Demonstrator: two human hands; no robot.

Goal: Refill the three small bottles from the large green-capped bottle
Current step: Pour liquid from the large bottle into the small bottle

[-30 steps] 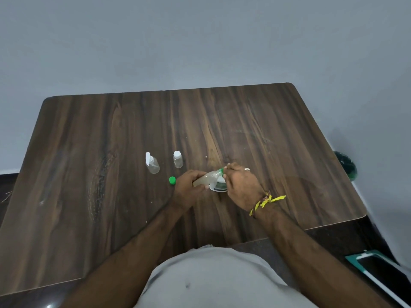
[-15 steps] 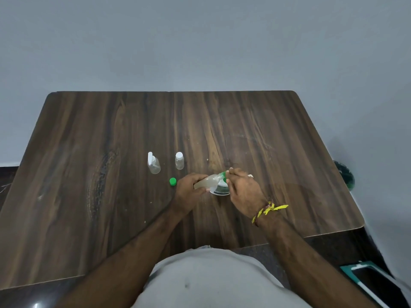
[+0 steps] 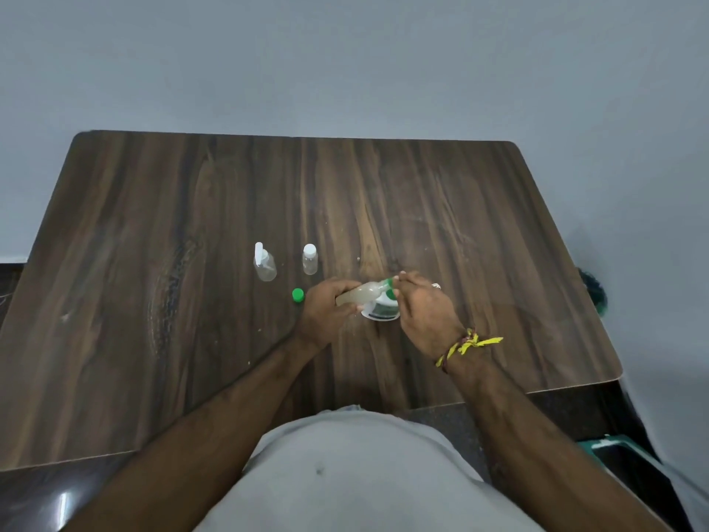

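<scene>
- Tilting a large bottle [image 3: 360, 294] almost flat, neck toward the right, in the left hand [image 3: 326, 312]; grip of that hand clamped round the bottle's pale body.
- Lying loose on the worktop [image 3: 153, 263], just left of that bottle: a green cap [image 3: 298, 294], already off.
- Steadying something at the bottle's neck with the right hand [image 3: 426, 309]; fingers curled there, but what the grip is closed on staying hidden, so not possible to tell. Possibly the third small bottle, judged only from the task.
- Sitting directly beneath the bottle's neck: a white round container with a dark printed band [image 3: 381, 309], partly covered by both hands.
- Standing upright beyond and to the left of the large bottle: a small spray bottle [image 3: 264, 263] and, just right of it, a small white-capped bottle [image 3: 310, 259], apart from each other and still capped.
- Showing on the right wrist: a yellow thread band [image 3: 470, 345].
- Judging the step: pouring or about to pour into the first small vessel, with two small bottles not yet opened.
- Risking spillage onto the worktop: a near-horizontal bottle meeting a narrow mouth, with any misalignment sending liquid past it.
- Risking overfilling: the receiving mouth being screened by the fingers, hence poor sight of the level.
- Risking the green cap rolling off if nudged by the left forearm.
</scene>
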